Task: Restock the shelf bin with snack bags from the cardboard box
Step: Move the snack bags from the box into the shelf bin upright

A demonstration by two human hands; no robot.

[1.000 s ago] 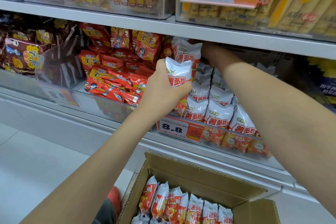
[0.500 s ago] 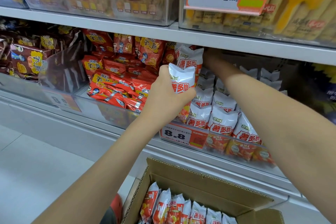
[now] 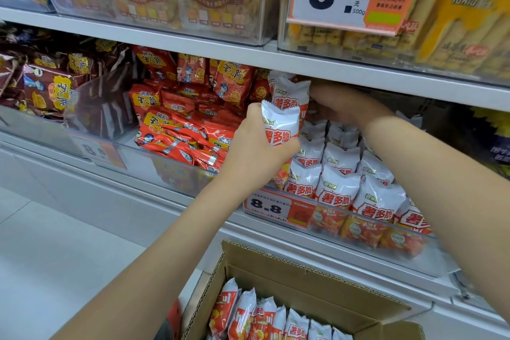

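We're gripping a white-and-red snack bag (image 3: 280, 125) in our left hand (image 3: 258, 150), fingers curled round it, upright at the clear shelf bin (image 3: 358, 240). Our right hand (image 3: 335, 103) is pinching another bag (image 3: 289, 91) behind it. More are standing in the cardboard box (image 3: 309, 281) below.

My two hands, left hand (image 3: 259, 146) and right hand (image 3: 339, 103), show bare with sleeveless forearms, no rings, watch or gloves that I can see.

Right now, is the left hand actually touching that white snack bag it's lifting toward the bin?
Touching. The head view shows the left hand with its fingers wrapped round the white snack bag.
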